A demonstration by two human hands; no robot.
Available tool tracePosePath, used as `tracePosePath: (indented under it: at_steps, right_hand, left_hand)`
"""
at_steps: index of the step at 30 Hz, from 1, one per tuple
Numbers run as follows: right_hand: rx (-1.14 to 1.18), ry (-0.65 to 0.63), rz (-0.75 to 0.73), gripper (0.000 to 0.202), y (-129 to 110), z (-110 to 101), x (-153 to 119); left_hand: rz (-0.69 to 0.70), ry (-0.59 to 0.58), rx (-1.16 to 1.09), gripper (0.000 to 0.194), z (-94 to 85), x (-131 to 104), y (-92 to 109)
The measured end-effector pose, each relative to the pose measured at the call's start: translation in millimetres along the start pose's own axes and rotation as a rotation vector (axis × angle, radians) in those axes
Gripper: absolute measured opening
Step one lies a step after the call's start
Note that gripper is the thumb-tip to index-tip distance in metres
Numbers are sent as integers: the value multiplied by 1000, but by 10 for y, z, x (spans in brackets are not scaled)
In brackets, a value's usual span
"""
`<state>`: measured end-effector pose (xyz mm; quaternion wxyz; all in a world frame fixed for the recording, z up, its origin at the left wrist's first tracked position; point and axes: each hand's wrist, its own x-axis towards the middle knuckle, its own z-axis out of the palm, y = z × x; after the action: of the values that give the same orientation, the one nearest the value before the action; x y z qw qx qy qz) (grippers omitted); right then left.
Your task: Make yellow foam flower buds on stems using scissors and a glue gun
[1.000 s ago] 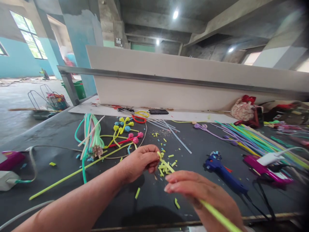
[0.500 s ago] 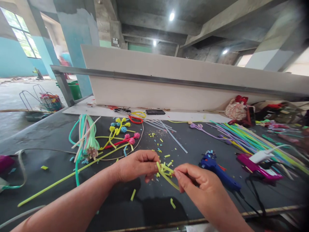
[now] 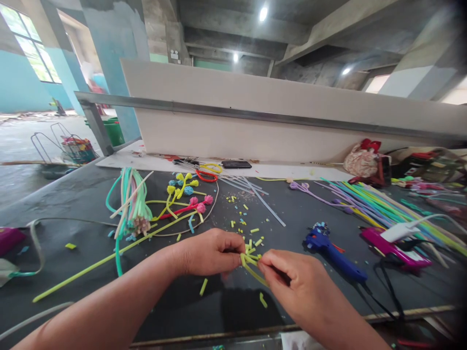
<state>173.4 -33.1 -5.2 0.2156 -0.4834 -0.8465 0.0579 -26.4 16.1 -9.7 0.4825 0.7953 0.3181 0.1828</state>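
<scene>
Between my two hands, low in the middle of the view, is a bent yellow-green strip (image 3: 255, 274). My left hand (image 3: 219, 253) pinches its left end between thumb and fingers. The fingertips of my right hand (image 3: 288, 274) close on the right part of the strip, close to the left hand. Short yellow-green pieces (image 3: 254, 230) lie scattered just beyond the hands. A blue glue gun (image 3: 335, 255) rests on the dark table to the right of my right hand.
Left on the dark table (image 3: 175, 311) are a bundle of green and pink strips (image 3: 134, 204), a long yellow-green strip (image 3: 91, 267) and yellow, blue and pink buds (image 3: 188, 189). Farther back lie scissors (image 3: 207, 175) and a phone (image 3: 236, 164). At right are coloured strips (image 3: 379, 204) and a magenta device (image 3: 397, 250).
My right hand has moved slightly left, nearer my left hand, both still gripping the strip. The view has shifted a little.
</scene>
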Motion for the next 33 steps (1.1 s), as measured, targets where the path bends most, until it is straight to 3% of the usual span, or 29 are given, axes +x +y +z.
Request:
tracePosePath:
  at_steps: [6, 10, 14, 16, 18, 20, 24, 27, 30, 31, 33]
  right_hand:
    - [26, -14, -5, 26, 0, 32, 51]
    - [175, -6, 130, 22, 4, 19, 66]
    - [619, 21, 194, 29, 79, -38, 57]
    - [899, -4, 156, 42, 129, -62, 61]
    - [1114, -20, 190, 41, 168, -58, 73]
    - [1253, -102, 300, 33, 184, -15, 83]
    - [1339, -494, 344, 31, 150, 142, 88]
    - [1333, -588, 353, 27, 116, 209, 111]
    - [1069, -379, 394, 26, 96, 166, 132]
    - [901, -247, 355, 24, 88, 137, 128]
    - [577, 14, 127, 19, 66, 88, 97]
  left_hand:
    - [0, -20, 40, 8, 1, -6, 2]
    - [-46, -3, -150, 10, -8, 18, -41]
    - [-22, 43, -457, 20, -44, 42, -74]
    - [13, 43, -533, 23, -61, 37, -72]
    - [33, -5, -540, 24, -66, 22, -64]
    - [46, -68, -503, 24, -59, 5, -60]
    - [50, -98, -387, 22, -33, -14, -53]
    - [38, -121, -305, 19, -42, -24, -18]
    - [5, -128, -168, 12, -81, -35, 34]
    - [-14, -87, -129, 11, -93, -35, 46]
    - [-41, 45, -140, 12, -105, -26, 49]
